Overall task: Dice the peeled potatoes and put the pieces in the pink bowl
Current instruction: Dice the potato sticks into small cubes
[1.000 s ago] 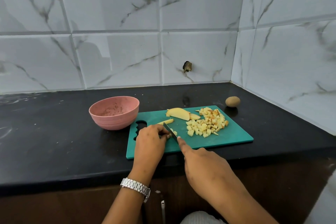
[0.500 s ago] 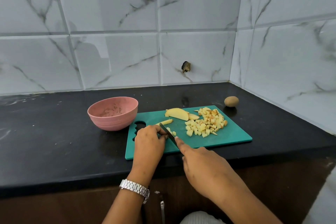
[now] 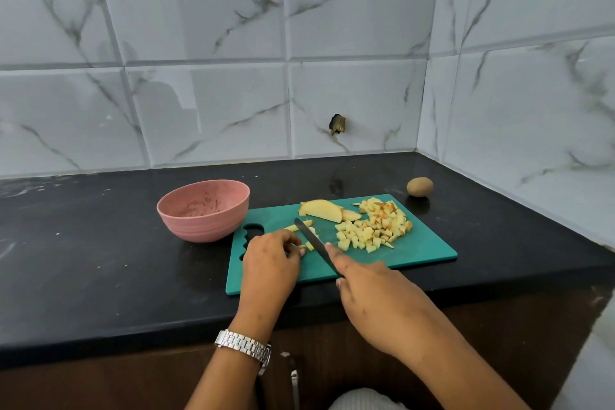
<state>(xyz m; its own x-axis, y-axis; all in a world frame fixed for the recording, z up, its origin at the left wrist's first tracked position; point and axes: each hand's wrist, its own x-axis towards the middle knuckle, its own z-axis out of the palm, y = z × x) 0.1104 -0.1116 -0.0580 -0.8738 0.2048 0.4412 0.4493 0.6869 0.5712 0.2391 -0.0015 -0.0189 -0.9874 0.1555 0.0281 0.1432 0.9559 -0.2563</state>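
A teal cutting board (image 3: 419,251) lies on the black counter. On its right part sits a heap of diced potato (image 3: 376,226). Two larger peeled slices (image 3: 321,210) lie at its far edge. My left hand (image 3: 271,258) pinches thin potato strips (image 3: 304,245) near the board's handle holes. My right hand (image 3: 376,296) grips a knife (image 3: 311,238), index finger along the blade's back, and the blade cuts across the strips just right of my left fingertips. The pink bowl (image 3: 203,210) stands left of the board, holding only some reddish residue.
A whole brown unpeeled potato (image 3: 420,186) rests on the counter behind the board's right corner, close to the tiled side wall. Tiled walls close off the back and right. The counter's front edge runs just below the board.
The knife has shifted slightly along the strips between cuts, and my left fingers stayed on them. The bowl, the board and the heap have not moved.
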